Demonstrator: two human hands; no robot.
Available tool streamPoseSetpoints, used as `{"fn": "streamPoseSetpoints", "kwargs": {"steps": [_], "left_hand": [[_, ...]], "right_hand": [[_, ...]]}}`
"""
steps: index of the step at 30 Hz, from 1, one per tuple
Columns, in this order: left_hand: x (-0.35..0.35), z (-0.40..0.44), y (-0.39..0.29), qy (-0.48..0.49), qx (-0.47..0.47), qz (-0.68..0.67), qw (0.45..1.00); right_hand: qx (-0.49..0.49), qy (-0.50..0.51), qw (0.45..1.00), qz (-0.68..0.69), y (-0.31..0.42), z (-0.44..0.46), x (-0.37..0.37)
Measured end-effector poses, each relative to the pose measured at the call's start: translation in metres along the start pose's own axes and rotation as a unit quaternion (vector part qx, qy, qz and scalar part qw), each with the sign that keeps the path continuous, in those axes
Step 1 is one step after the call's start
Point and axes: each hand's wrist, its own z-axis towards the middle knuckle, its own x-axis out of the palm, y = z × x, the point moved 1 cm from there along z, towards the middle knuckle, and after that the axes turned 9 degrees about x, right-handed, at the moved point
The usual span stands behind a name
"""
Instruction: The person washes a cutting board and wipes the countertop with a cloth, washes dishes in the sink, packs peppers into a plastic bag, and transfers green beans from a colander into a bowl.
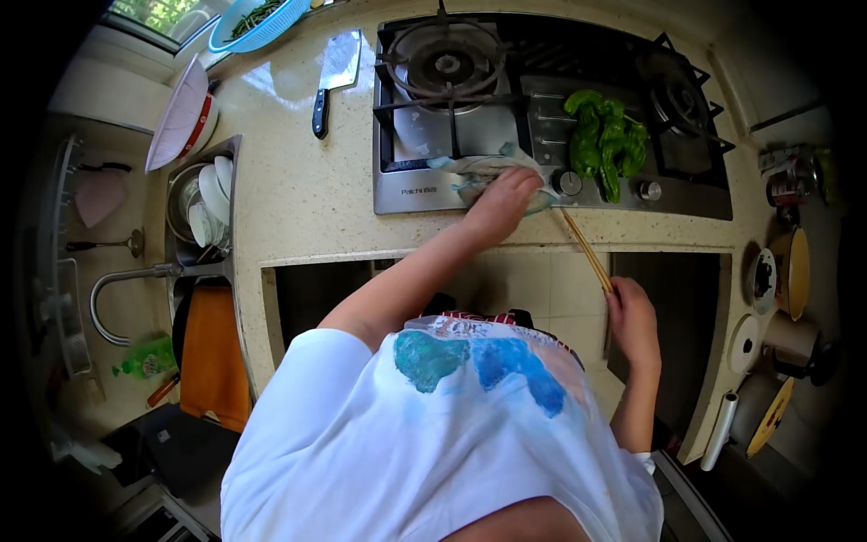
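My left hand (506, 203) presses a crumpled grey-white cloth (495, 168) onto the front of the steel gas stove (406, 191), left of the knobs. Its fingers are closed over the cloth. In my right hand (631, 321), lower and to the right, is a pair of wooden chopsticks (587, 248). Their tips point up toward the stove's front edge, near the cloth. Several green peppers (601, 140) lie on the stove between the burners, just right of the cloth. The left burner grate (450, 68) stands behind the cloth.
A cleaver (336, 77) lies on the counter left of the stove. Farther left are a blue basket (262, 23) of green vegetables, a white colander (183, 113), and a sink with bowls (212, 194) and an orange-brown board (215, 352). Pans and jars line the right side.
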Motion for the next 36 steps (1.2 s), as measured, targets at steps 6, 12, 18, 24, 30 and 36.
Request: {"fn": "streamPoseSetpoints", "kwargs": {"steps": [6,12,18,24,30,36], "left_hand": [[0.005,-0.009,-0.008,0.058,0.071,-0.009,0.996],[-0.044,-0.053,0.005,0.019,-0.008,0.050,0.999],[-0.097,-0.110,0.011,-0.053,-0.099,0.140,0.984],[-0.142,-0.157,0.018,-0.129,-0.206,0.192,0.951],[-0.176,-0.187,0.048,-0.185,-0.267,0.246,0.913],[-0.182,-0.186,0.061,-0.179,-0.254,0.264,0.913]], "right_hand": [[0.052,0.014,0.997,0.061,-0.001,-0.007,0.012],[0.015,0.033,0.996,0.082,0.004,0.007,0.018],[-0.025,0.079,0.991,0.104,0.019,0.029,0.031],[-0.107,0.098,0.983,0.116,0.050,0.054,0.039],[-0.098,0.119,0.976,0.153,0.061,0.066,0.050],[-0.063,0.128,0.965,0.221,0.088,0.069,0.064]]}}
